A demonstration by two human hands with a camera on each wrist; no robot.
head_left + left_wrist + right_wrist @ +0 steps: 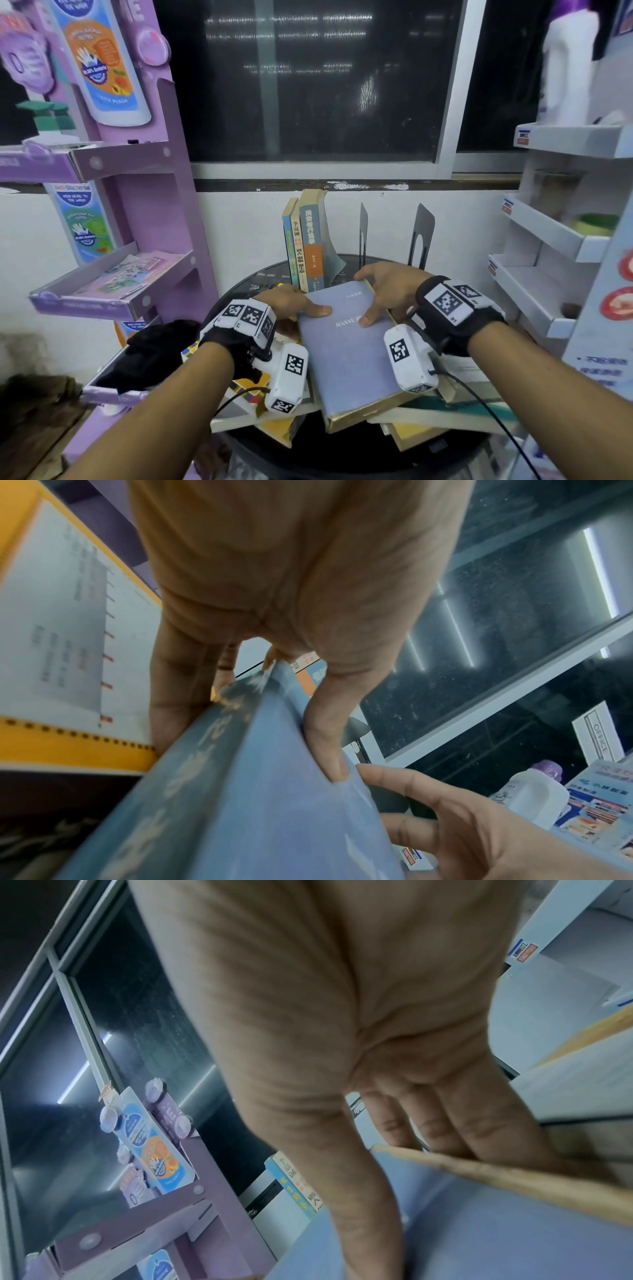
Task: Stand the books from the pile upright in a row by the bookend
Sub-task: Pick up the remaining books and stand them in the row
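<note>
A thick blue book lies on top of the pile of books at the front of the round black table. My left hand grips its spine side, thumb on the cover and fingers curled under the edge. My right hand grips its far right corner, thumb on the cover, fingers over the page edge. The left wrist view shows the blue book pinched at the spine; the right wrist view shows the blue book under my thumb. Three books stand upright at the back against a grey bookend.
Two black bookends stand free to the right of the upright books. A purple display rack is close on the left, a white shelf rack on the right. A black cloth lies beside the table's left edge.
</note>
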